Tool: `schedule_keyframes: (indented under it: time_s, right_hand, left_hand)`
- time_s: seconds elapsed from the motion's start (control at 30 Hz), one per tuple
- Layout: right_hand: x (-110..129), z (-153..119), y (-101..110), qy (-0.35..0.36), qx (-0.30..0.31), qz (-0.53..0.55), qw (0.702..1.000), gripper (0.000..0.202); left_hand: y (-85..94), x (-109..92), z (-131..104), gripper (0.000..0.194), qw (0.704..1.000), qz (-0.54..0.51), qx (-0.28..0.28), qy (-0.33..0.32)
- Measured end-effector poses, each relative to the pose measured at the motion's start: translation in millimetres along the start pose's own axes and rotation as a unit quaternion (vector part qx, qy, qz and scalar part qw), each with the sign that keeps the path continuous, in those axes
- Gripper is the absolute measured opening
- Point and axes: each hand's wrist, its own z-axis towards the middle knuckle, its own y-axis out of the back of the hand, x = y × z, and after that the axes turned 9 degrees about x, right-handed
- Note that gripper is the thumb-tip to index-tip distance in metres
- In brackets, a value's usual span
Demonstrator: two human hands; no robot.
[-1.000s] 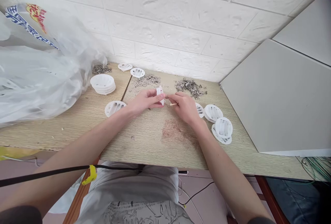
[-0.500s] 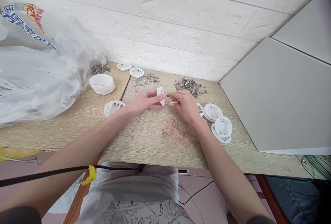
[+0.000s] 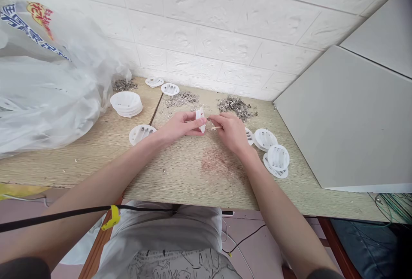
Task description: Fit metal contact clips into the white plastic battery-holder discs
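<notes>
Wd table — wht discs, metal bits

From my remote seat I see plain white on the held round case, cream on the thin stick, and white again on the stacked cases. The metal bits read silver-grey, darker in spots. The tabletop is pale beige with fine wood grain, marked by a reddish-brown patch (rusty, to my eye). I make out white brick patterning on the wall, blue and red-yellow lettering across the whitish bag, and a yellow tag on black cable.
</notes>
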Motion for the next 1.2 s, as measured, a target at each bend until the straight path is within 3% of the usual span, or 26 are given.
schedule_keyframes:
  time_s: [0.5, 1.2]
  right_hand:
    - [12.1, -1.3, 1.1, 0.003, -0.009, -0.081, 0.997, 0.032]
    - [8.6, -1.0, 0.7, 0.001, -0.016, -0.03, 0.999, 0.033]
  left_hand:
    - [2.7, 2.3, -0.5, 0.037, 1.0, 0.024, -0.002, 0.008]
    - [2.2, 1.6, 1.1, 0.036, 1.0, -0.005, -0.021, -0.003]
